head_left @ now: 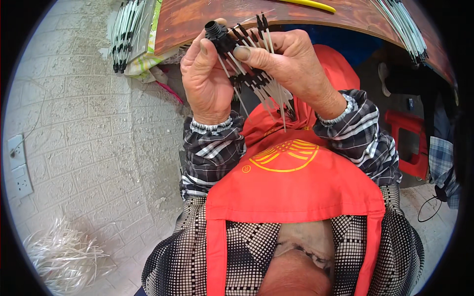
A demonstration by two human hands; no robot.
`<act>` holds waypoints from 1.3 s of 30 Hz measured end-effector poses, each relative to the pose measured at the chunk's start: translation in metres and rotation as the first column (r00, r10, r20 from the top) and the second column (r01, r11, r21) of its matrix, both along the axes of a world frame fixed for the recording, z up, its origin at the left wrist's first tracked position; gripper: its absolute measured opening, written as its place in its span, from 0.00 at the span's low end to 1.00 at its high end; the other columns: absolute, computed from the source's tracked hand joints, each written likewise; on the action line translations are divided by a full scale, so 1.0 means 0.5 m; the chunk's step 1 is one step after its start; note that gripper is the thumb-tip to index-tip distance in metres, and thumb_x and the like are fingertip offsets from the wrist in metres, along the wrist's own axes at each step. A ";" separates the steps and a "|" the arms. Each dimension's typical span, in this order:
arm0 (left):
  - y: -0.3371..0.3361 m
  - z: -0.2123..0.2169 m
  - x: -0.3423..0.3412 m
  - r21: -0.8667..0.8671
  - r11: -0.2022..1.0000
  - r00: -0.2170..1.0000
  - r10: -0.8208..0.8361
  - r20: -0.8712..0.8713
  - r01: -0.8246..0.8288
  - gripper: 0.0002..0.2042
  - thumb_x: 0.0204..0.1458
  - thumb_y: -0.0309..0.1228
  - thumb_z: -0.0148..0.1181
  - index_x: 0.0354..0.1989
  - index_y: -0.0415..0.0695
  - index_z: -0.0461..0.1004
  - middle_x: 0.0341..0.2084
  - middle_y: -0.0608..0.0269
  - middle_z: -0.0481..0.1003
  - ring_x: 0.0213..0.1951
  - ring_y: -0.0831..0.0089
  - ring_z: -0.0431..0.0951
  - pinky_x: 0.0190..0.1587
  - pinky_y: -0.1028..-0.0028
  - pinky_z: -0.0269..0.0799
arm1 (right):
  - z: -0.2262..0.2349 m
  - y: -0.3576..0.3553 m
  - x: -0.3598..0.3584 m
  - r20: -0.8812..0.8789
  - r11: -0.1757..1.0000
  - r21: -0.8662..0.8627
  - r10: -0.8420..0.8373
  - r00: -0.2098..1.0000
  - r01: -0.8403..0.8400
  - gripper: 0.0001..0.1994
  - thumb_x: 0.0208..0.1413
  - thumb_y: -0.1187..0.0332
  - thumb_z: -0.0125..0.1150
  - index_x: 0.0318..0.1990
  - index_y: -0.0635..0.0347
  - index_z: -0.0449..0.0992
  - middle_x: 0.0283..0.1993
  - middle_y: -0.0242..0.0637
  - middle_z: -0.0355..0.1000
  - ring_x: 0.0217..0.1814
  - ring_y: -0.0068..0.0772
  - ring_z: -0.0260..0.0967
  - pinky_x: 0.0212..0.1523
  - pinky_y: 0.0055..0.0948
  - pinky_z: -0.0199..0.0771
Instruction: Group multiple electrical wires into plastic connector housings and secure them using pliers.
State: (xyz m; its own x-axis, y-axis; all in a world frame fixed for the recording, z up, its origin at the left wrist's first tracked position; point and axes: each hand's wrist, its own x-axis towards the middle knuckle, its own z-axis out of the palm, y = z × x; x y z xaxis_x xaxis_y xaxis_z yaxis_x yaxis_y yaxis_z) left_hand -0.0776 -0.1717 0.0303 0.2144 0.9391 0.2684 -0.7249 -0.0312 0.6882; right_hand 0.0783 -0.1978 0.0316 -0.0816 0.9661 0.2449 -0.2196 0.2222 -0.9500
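Observation:
Up over my lap, my left hand (207,79) grips a black plastic fitting (216,31) with a ridged, threaded-looking open end. Several thin white rods (264,89) with black joints hang from it in a loose fan. My right hand (291,64) is closed from the other side, its thumb pressed on the rods just beside the fitting. Black tips (261,22) of a few rods stick up past the right fingers. The right fingertips are partly hidden behind the rods.
A brown wooden table (187,24) lies ahead, with a bundle of similar rods (127,34) at its left and another bundle (402,29) at its right. A yellow curved strip (311,5) rests on top. A red stool (410,143) stands right; white plastic strands (66,256) lie lower left.

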 end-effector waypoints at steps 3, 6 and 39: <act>0.010 -0.001 -0.009 0.010 0.999 0.998 -0.048 -0.036 0.048 0.19 0.60 0.32 0.58 0.54 0.30 0.70 0.44 0.56 0.78 0.45 0.70 0.79 0.50 0.71 0.75 | 0.006 -0.004 -0.002 0.029 1.000 0.003 -0.017 0.999 0.017 0.08 0.53 0.68 0.67 0.29 0.65 0.83 0.20 0.22 0.71 0.24 0.10 0.63 0.23 0.18 0.63; 0.012 0.005 -0.009 -0.006 0.997 0.994 -0.077 -0.078 0.077 0.20 0.60 0.33 0.58 0.55 0.30 0.70 0.44 0.56 0.78 0.45 0.71 0.79 0.50 0.72 0.75 | 0.005 -0.003 0.002 0.018 1.000 0.000 -0.014 1.000 0.014 0.09 0.53 0.68 0.67 0.29 0.65 0.83 0.20 0.22 0.70 0.24 0.10 0.62 0.23 0.18 0.63; 0.004 -0.023 -0.033 0.052 0.999 1.000 -0.002 -0.001 0.002 0.17 0.58 0.32 0.60 0.51 0.33 0.73 0.44 0.55 0.79 0.44 0.68 0.80 0.50 0.70 0.76 | 0.013 0.004 0.016 0.021 0.992 0.048 0.115 0.993 -0.116 0.08 0.55 0.67 0.66 0.32 0.64 0.83 0.23 0.24 0.75 0.25 0.09 0.66 0.24 0.15 0.65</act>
State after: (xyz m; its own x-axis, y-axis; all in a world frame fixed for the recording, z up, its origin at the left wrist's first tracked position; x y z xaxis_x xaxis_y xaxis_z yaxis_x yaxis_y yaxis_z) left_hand -0.0940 -0.1699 0.0187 0.2169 0.9233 0.3171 -0.7246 -0.0654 0.6861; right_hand 0.0862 -0.1958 0.0381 -0.1969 0.9369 0.2890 -0.2289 0.2427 -0.9427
